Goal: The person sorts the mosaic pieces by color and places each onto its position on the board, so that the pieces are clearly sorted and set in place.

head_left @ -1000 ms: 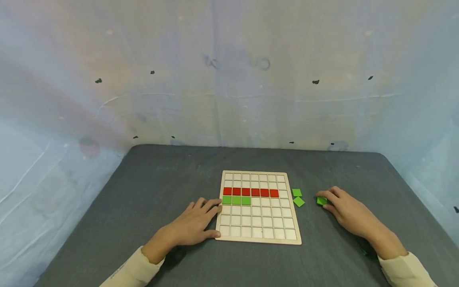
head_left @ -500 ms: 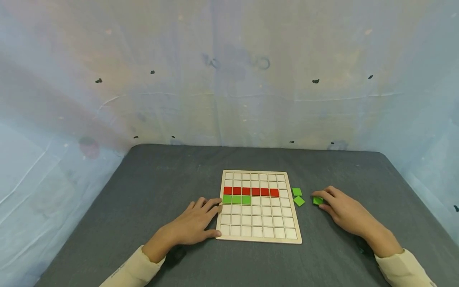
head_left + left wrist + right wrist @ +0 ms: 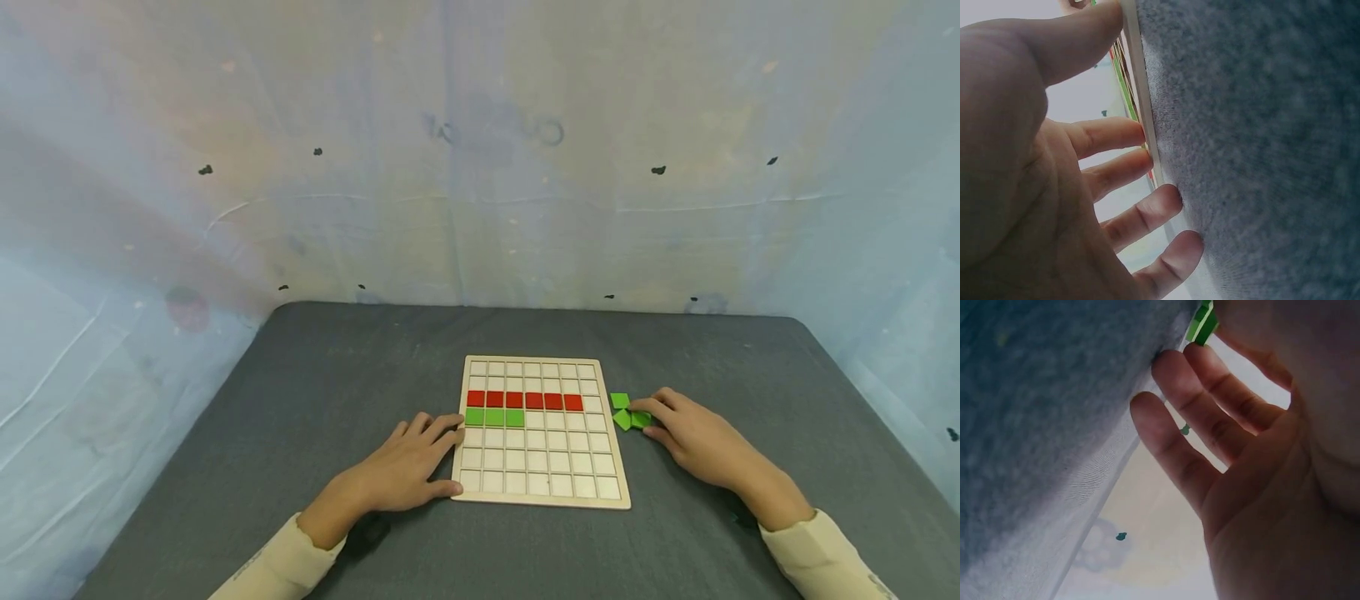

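Observation:
A light wooden grid board (image 3: 547,503) lies flat on the dark cloth. A row of red tiles (image 3: 514,400) runs across it, with three green tiles (image 3: 495,417) in the row below. My left hand (image 3: 397,475) rests spread at the board's left edge, thumb and fingertips touching the rim. Right of the board, my right hand (image 3: 701,437) pinches a green tile (image 3: 641,420) between thumb and finger, low at the cloth. Two loose green tiles (image 3: 621,402) lie beside it, close to the board's right edge. The right wrist view shows green tiles (image 3: 1205,325) mostly hidden behind the hand.
The dark cloth-covered table (image 3: 390,358) extends around the board on all sides. A pale patterned curtain (image 3: 480,167) hangs behind the table and down both sides.
My right hand has slid left with the green tile, bringing it up against the loose green tiles beside the board. My left hand has stayed in place at the board's edge.

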A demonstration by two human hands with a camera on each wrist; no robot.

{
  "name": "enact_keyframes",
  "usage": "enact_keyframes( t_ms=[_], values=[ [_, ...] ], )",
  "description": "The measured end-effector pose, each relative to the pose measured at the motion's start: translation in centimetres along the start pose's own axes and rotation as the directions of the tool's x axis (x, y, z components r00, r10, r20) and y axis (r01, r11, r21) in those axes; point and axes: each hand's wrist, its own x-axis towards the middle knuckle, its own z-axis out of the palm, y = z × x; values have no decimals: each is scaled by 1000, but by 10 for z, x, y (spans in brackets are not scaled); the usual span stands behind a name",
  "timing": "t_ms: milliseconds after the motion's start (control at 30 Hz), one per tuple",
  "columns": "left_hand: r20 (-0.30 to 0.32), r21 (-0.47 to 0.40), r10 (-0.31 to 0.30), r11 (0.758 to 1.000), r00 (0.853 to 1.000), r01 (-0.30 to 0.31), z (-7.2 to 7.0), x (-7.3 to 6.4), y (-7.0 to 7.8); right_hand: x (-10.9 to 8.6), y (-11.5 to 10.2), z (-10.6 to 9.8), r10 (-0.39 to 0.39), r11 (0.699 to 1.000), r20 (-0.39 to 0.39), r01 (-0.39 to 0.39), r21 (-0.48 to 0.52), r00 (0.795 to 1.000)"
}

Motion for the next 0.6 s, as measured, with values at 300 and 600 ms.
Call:
enact_keyframes(
  t_ms=[300,600],
  values=[
    [-3,-13,-27,1000,1000,27,0,-1,1,4,-3,0,-2,1000,16,2,-3,1000],
    [-5,-29,-39,999,999,39,1,0,2,11,-5,4,-38,999,-9,38,-8,999]
  ],
)
